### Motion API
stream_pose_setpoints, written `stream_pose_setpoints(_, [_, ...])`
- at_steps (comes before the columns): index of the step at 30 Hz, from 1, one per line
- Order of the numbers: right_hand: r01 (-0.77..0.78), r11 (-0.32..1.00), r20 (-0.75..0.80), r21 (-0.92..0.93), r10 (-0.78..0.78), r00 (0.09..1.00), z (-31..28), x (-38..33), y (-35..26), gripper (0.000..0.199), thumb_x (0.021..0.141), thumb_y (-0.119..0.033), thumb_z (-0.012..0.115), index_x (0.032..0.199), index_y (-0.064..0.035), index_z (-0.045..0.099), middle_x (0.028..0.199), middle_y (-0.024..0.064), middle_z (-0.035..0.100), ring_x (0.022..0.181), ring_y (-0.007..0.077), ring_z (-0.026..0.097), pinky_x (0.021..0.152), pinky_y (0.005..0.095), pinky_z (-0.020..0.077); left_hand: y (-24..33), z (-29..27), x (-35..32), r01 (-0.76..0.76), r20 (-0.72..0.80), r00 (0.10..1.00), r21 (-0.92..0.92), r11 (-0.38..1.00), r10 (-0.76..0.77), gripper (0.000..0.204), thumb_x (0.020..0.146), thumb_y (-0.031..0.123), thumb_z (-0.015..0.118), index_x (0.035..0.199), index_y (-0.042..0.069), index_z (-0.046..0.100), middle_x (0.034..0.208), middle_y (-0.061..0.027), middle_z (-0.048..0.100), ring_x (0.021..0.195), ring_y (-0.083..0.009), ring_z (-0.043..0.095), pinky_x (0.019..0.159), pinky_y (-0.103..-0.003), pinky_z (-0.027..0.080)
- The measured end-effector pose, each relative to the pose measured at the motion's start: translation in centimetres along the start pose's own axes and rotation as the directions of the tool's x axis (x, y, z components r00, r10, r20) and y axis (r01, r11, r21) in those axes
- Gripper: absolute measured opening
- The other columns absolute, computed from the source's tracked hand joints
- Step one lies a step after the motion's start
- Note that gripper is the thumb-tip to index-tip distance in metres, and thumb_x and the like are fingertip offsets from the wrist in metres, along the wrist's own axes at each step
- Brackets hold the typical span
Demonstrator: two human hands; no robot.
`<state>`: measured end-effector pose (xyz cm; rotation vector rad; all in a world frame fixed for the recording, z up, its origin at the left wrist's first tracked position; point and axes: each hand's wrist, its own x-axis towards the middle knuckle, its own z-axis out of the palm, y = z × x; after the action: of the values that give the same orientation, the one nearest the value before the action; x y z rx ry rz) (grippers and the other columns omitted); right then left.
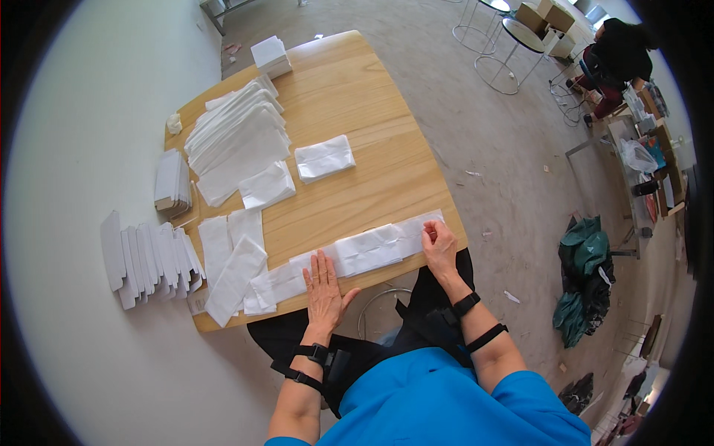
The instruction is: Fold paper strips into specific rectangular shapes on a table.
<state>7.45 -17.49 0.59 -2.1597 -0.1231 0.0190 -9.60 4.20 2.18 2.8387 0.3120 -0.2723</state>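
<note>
- Right hand (439, 245) pinches the far end of the long white sheet (364, 253).
- Left hand (324, 282), flat and open, presses its near end.
- Sheet lies along the wooden table (372, 149)'s near edge; best kept taut while smoothing.

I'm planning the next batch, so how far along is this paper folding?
Done, it seems: folded white pieces stand in a row off the table's left edge. In hand: the left hand lies flat on a long white strip; the right hand pinches its far end. Left: a fanned stack of sheets.
</note>
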Motion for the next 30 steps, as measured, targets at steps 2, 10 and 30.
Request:
stream_pose_setpoints(2, [-0.003, 1.000, 0.007, -0.002, 0.003, 1.000, 0.0, 0.1, 0.0, 0.013, 0.080, -0.001, 0.059, 0.093, 0.0009, 0.061, 0.081, 0.0140, 0.064, 0.067, 0.0237, 0.064, 0.064, 0.0337, 0.0506, 0.2, -0.1, 0.0, 0.023, 0.002, 1.000, 0.006, 1.000, -0.023, 0.102, 0.080, 0.055, 0.060, 0.146, -0.004, 0.009, 0.155, -0.0187, -0.002, 0.144, -0.0327, -0.006, 0.115, -0.048, -0.004])
stream_pose_setpoints(10, [-0.088, 0.976, -0.178, -0.197, 0.052, 0.983, -1.7, 1.2, 0.5, 0.020, 0.076, -0.010, 0.066, 0.093, -0.0014, 0.059, 0.079, 0.0111, 0.061, 0.069, 0.0252, 0.060, 0.065, 0.0358, 0.0483, 7.8, -2.7, 5.1, -0.255, -0.464, 0.885, -0.433, 0.865, 0.029, 0.026, 0.081, 0.004, 0.061, 0.107, 0.005, 0.058, 0.103, -0.0110, 0.056, 0.097, -0.0313, 0.057, 0.083, -0.042, 0.046])
stream_pose_setpoints(30, [-0.195, 0.951, -0.018, -0.239, 0.196, 0.980, -2.7, 2.2, 1.8, 0.020, 0.068, -0.016, 0.072, 0.081, -0.0042, 0.063, 0.078, 0.0107, 0.061, 0.073, 0.0259, 0.061, 0.067, 0.0369, 0.0487, 8.9, 0.5, 8.8, -0.008, -0.108, 0.992, -0.541, 0.841, -0.059, 0.053, 0.073, 0.014, 0.076, 0.121, 0.012, 0.054, 0.095, -0.0079, 0.049, 0.086, -0.0239, 0.056, 0.076, -0.037, 0.048])
